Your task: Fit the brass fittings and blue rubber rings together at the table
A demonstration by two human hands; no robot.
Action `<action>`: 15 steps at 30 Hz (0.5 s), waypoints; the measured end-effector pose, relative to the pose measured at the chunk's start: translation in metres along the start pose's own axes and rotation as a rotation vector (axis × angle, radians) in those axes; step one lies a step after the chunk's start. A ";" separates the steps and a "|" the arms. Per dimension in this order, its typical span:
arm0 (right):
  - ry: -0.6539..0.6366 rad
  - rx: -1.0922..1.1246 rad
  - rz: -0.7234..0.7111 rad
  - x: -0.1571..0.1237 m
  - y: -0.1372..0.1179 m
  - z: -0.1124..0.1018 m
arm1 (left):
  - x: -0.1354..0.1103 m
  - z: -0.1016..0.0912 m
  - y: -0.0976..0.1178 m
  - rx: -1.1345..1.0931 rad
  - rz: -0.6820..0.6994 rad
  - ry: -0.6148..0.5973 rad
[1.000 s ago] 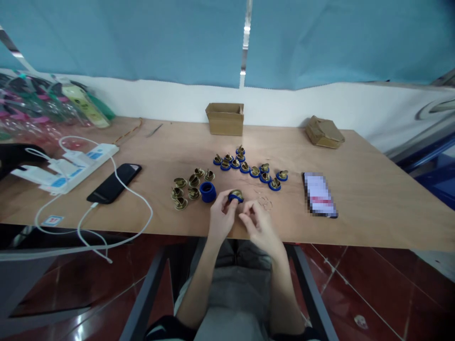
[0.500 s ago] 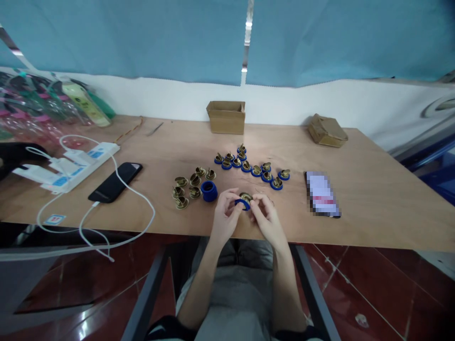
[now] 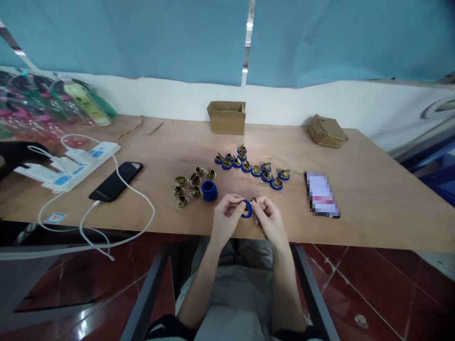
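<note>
My left hand (image 3: 226, 217) is closed, pinching a blue ring (image 3: 250, 211) near the table's front edge. Close beside it, my right hand (image 3: 270, 219) grips a small brass-coloured metal piece (image 3: 253, 200), mostly hidden by the fingers. Ring and metal piece are right against each other; whether they are joined I cannot tell. Left of my hands stands a short stack of blue rings (image 3: 209, 191). Several brass-coloured metal pieces (image 3: 195, 179) without blue rims lie around that stack. Farther back and right, several similar pieces with blue rings (image 3: 246, 166) around their bases are spread out.
An open cardboard box (image 3: 227, 124) and a crumpled brown package (image 3: 327, 130) stand along the wall. One phone (image 3: 322, 194) lies right, a black phone (image 3: 115, 182) left, among white cables and a power strip (image 3: 81, 166). Plastic bottles (image 3: 42, 111) crowd the back left.
The blue ring has been tilted more upright and turned, showing its opening. The metal piece has turned too, and less of it shows. Both hands have shifted slightly.
</note>
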State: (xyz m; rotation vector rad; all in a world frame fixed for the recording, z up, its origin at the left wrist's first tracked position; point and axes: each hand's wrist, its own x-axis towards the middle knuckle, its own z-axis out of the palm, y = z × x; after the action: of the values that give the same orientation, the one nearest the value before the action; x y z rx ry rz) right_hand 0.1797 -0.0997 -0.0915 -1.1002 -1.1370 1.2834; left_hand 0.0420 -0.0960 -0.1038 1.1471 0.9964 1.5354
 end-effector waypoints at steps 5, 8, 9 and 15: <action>0.082 -0.002 -0.028 0.001 0.002 0.000 | 0.000 0.002 0.005 0.014 -0.014 0.052; 0.101 -0.006 -0.037 0.002 0.002 0.000 | -0.002 0.004 0.010 0.051 -0.080 0.045; 0.102 -0.001 -0.035 0.002 0.002 0.000 | -0.003 0.004 0.011 0.063 -0.110 0.038; 0.118 0.023 -0.040 0.004 0.005 0.000 | -0.006 0.007 0.016 0.128 -0.195 -0.011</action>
State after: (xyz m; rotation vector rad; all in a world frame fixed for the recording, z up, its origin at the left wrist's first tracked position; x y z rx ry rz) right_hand 0.1787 -0.0954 -0.0961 -1.1155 -1.0486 1.1824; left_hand 0.0467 -0.1046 -0.0885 1.1095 1.1771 1.3252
